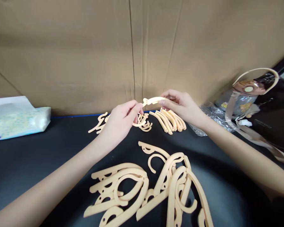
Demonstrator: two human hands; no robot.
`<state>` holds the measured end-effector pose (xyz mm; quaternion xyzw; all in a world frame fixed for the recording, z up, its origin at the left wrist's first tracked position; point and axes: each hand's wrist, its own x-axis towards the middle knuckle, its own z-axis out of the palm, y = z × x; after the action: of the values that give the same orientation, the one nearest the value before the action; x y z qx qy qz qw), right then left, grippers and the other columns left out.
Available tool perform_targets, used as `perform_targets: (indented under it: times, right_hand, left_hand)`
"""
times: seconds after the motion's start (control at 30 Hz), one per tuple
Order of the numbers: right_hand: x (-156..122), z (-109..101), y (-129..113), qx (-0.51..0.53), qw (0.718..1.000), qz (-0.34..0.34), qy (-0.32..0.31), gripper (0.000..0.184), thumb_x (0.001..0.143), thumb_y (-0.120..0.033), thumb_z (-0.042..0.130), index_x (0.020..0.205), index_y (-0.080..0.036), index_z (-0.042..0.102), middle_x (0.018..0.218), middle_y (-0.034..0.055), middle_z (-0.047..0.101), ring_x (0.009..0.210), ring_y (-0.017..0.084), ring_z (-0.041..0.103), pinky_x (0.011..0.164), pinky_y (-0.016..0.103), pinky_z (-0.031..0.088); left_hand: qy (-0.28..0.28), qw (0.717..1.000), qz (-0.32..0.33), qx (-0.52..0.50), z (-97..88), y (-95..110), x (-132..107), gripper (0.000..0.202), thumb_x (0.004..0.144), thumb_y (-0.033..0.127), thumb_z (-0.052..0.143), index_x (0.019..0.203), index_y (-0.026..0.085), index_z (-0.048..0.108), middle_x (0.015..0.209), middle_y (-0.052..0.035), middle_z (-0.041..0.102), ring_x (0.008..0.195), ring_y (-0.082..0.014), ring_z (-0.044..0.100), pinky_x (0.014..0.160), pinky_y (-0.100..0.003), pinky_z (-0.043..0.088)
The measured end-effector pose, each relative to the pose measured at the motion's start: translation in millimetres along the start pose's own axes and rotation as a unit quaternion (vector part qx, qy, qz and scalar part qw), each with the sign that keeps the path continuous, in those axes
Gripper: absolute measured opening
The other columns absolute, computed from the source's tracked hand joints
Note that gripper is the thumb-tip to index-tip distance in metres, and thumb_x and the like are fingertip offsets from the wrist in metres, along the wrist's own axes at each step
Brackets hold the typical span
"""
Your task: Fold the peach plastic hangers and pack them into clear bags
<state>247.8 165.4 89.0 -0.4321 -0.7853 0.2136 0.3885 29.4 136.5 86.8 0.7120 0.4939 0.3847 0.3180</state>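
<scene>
My left hand [119,121] pinches a cream plastic hanger hook [139,124], whose curved end shows below the fingertips. Between thumb and fingers, my right hand [183,105] grips a curved cream hanger arm [153,100]. Its left end meets the hook's tip near my left fingertips; whether the two are joined I cannot tell. Beneath my hands lie a stack of loose hanger arms [167,121] and a small pile of hooks [145,126]. More loose hooks [100,123] lie partly hidden behind my left hand. Several folding hangers [130,173] with hooks are heaped nearer to me.
Cardboard [85,56] stands as a wall behind the black table [68,142]. On the left is a soft tissue pack [21,121]. Crumpled clear plastic [214,116] and a strapped bottle [239,97] stand on the right, beside a dark object.
</scene>
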Motion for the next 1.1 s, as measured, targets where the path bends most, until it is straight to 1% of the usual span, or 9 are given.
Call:
perform_targets:
  times: [0.27,0.4,0.57,0.63,0.7,0.77,0.87,0.93,1.1]
  right_hand:
    - [-6,-7,-21,-0.140,0.986,-0.068,-0.062,0.030,0.098,-0.036,0.050,0.109,-0.017,0.069,0.098,0.0056,0.074,0.085,0.017,0.066,0.076,0.030,0.046]
    - [-10,-4,-23,-0.216,0.970,-0.108,-0.036,0.033,0.101,-0.028,0.043,0.123,-0.014,0.062,0.104,0.0081,0.071,0.086,0.017,0.064,0.077,0.029,0.046]
    - [-18,8,-24,-0.439,0.884,-0.158,0.000,0.034,0.103,-0.021,0.032,0.125,-0.015,0.058,0.102,0.0095,0.066,0.079,0.018,0.063,0.057,0.028,0.036]
    - [-20,12,-25,-0.507,0.845,-0.171,0.011,0.038,0.102,-0.014,0.027,0.127,-0.014,0.055,0.098,0.0106,0.066,0.083,0.020,0.063,0.054,0.029,0.033]
    - [-21,16,-27,-0.537,0.826,-0.173,0.002,0.039,0.100,-0.008,0.024,0.125,-0.011,0.054,0.094,0.0121,0.067,0.084,0.021,0.064,0.054,0.030,0.032]
    - [-21,19,-29,-0.540,0.827,-0.153,-0.029,0.036,0.098,-0.005,0.026,0.117,-0.009,0.055,0.091,0.0135,0.067,0.080,0.021,0.064,0.054,0.030,0.031]
    - [-21,22,-34,-0.523,0.843,-0.093,-0.090,0.024,0.093,-0.003,0.036,0.104,-0.010,0.056,0.082,0.0128,0.067,0.067,0.022,0.063,0.049,0.031,0.026]
    - [-20,23,-35,-0.503,0.853,-0.067,-0.125,0.020,0.091,-0.004,0.039,0.101,-0.010,0.056,0.073,0.0107,0.067,0.058,0.021,0.061,0.048,0.031,0.023]
    - [-10,15,-18,-0.478,0.866,-0.048,-0.141,0.022,0.090,-0.005,0.041,0.103,-0.009,0.059,0.070,0.0103,0.067,0.053,0.019,0.056,0.049,0.031,0.020]
  left_hand:
    - [0.021,1.000,0.010,0.000,2.7,1,-3,0.025,0.096,0.033,0.049,0.081,0.020,0.062,0.059,0.0057,0.047,0.044,-0.0081,0.036,0.044,-0.024,0.028]
    - [-0.011,0.998,-0.002,-0.063,3.8,3,-3,0.022,0.097,0.032,0.047,0.085,0.019,0.060,0.059,0.0054,0.049,0.044,-0.0071,0.037,0.043,-0.021,0.029]
    - [-0.049,0.983,-0.055,-0.168,7.3,10,-5,0.022,0.100,0.029,0.043,0.083,0.019,0.053,0.059,0.0062,0.046,0.041,-0.0051,0.032,0.038,-0.018,0.024]
    - [-0.092,0.976,-0.065,-0.184,9.2,12,-7,0.024,0.101,0.029,0.040,0.082,0.020,0.050,0.058,0.0065,0.046,0.038,-0.0047,0.027,0.037,-0.018,0.022]
    - [-0.138,0.972,-0.066,-0.180,11.4,13,-9,0.024,0.101,0.030,0.037,0.083,0.021,0.049,0.060,0.0061,0.048,0.037,-0.0049,0.026,0.037,-0.019,0.022]
    - [-0.149,0.976,-0.056,-0.148,13.8,12,-10,0.024,0.101,0.030,0.035,0.084,0.021,0.050,0.063,0.0053,0.050,0.038,-0.0060,0.029,0.038,-0.020,0.024]
    - [-0.091,0.996,-0.007,0.004,17.5,7,-11,0.027,0.101,0.027,0.033,0.080,0.021,0.049,0.065,0.0032,0.053,0.047,-0.0101,0.041,0.048,-0.024,0.032]
    - [-0.056,0.993,0.019,0.103,19.8,4,-12,0.028,0.100,0.025,0.034,0.075,0.022,0.046,0.066,0.0008,0.056,0.058,-0.0146,0.051,0.058,-0.026,0.036]
    - [-0.008,0.983,0.019,0.184,23.9,6,-21,0.021,0.094,0.027,0.046,0.075,0.022,0.053,0.059,-0.0008,0.053,0.057,-0.0202,0.047,0.059,-0.029,0.026]
